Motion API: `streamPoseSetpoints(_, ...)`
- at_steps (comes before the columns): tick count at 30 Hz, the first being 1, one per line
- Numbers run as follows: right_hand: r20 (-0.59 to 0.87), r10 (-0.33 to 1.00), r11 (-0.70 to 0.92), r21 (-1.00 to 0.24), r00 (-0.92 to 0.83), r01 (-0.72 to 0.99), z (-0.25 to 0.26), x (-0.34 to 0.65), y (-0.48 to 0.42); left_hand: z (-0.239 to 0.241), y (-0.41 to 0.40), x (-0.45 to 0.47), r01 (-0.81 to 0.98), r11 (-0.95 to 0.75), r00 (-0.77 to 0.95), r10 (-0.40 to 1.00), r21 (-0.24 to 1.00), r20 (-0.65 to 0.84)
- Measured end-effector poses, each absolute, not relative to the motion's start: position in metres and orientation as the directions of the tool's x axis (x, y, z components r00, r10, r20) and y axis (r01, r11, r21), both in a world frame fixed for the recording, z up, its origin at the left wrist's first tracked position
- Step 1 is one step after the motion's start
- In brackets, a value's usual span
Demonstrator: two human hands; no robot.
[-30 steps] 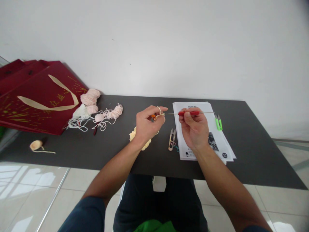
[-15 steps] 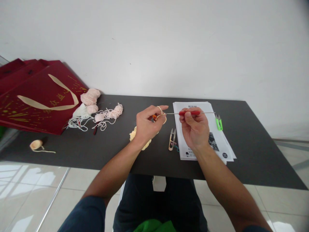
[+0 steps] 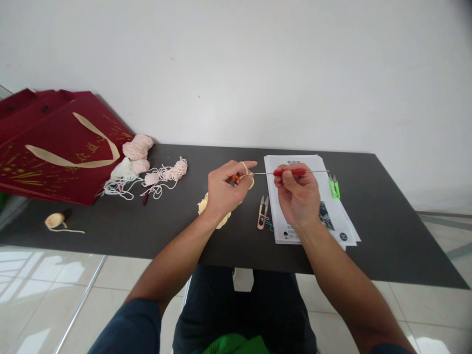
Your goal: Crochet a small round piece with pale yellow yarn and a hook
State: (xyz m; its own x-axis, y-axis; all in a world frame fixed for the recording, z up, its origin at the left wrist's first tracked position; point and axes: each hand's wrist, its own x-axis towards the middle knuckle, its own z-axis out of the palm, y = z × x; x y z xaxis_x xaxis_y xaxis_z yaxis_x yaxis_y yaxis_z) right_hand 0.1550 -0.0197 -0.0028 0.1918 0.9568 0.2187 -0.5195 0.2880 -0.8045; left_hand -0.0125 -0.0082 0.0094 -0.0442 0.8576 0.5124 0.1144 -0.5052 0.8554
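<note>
My right hand [image 3: 299, 199] is closed around the red handle of a crochet hook [image 3: 289, 172], whose thin metal shaft points left. My left hand [image 3: 225, 191] has cream yarn [image 3: 244, 168] looped over its index finger, which stretches out toward the right. Its thumb and other fingers pinch the yarn where the hook's tip meets it. Something small and orange [image 3: 236, 180] shows between those fingers, partly hidden. Beneath the left wrist lies a pale yellow yarn ball [image 3: 202, 204], mostly covered by the arm.
Thread snips [image 3: 261, 219] lie between my hands, and green snips [image 3: 334, 189] rest on printed sheets [image 3: 285, 233] under my right hand. At the left are dark red paper bags [image 3: 55, 147], pink yarn [image 3: 138, 147] and a small cream piece with a tail [image 3: 55, 220].
</note>
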Motion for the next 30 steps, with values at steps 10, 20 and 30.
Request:
streamPoseSetpoints(10,0.283,0.942,0.336,-0.806,0.182,-0.487,0.0023,0.1611,-0.018,0.0064,-0.0083,-0.014,0.125,-0.497,0.02,0.866,0.858,0.499)
streamPoseSetpoints(20,0.245,0.951,0.309,-0.799,0.19,-0.515,0.0003,0.1608,-0.0165,0.0078,-0.0075,-0.0143,0.076,-0.487,0.06,0.873,0.87,0.483)
streamPoseSetpoints(30,0.356,0.886,0.455,-0.791,0.297,-0.409,-0.0004,0.1613,-0.016,0.0093,-0.0065,-0.0117,-0.062,-0.319,0.011,0.947,0.946,0.32)
